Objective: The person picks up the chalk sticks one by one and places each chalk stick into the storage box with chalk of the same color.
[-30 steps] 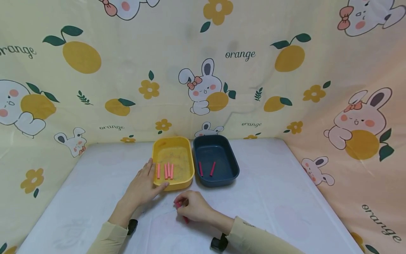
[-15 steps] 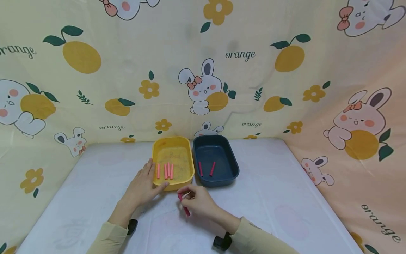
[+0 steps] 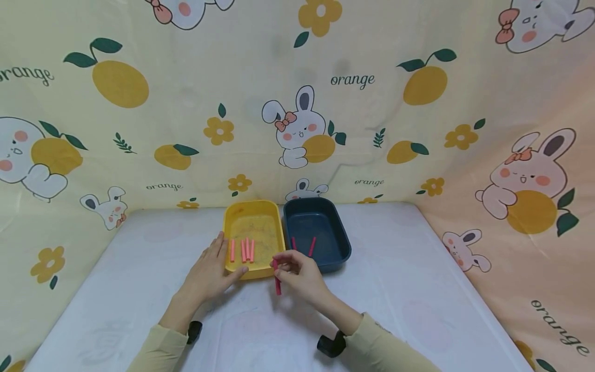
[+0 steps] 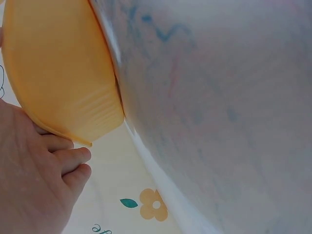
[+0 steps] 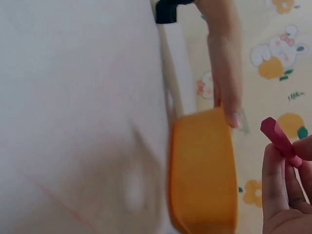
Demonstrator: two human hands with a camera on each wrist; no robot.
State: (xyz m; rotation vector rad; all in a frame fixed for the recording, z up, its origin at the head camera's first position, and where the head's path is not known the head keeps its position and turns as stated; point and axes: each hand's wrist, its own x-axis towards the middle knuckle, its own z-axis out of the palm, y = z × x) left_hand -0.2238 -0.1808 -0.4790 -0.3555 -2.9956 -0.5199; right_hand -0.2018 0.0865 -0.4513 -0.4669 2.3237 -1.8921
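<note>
My right hand (image 3: 303,276) pinches a red hexagonal stick (image 3: 278,285) between thumb and fingers, just in front of the two trays. The right wrist view shows this stick (image 5: 278,137) close up, tilted, one end free. My left hand (image 3: 208,272) rests on the yellow tray (image 3: 253,219), its straight fingers along the left side and the thumb on the front rim. Several light pink sticks (image 3: 243,251) lie in that tray. In the dark blue tray (image 3: 313,217) lie two red sticks (image 3: 312,246); my right hand partly covers them and the tray's near left corner.
Both trays stand side by side on a white-covered table (image 3: 400,289). A patterned cloth (image 3: 232,67) with rabbits and oranges hangs behind and at the sides. Blue marks (image 4: 168,33) show on the table cover in the left wrist view.
My right hand has carried the red stick from the table forward and right, up to the near edges of the trays. The left hand and both trays have stayed in place.
</note>
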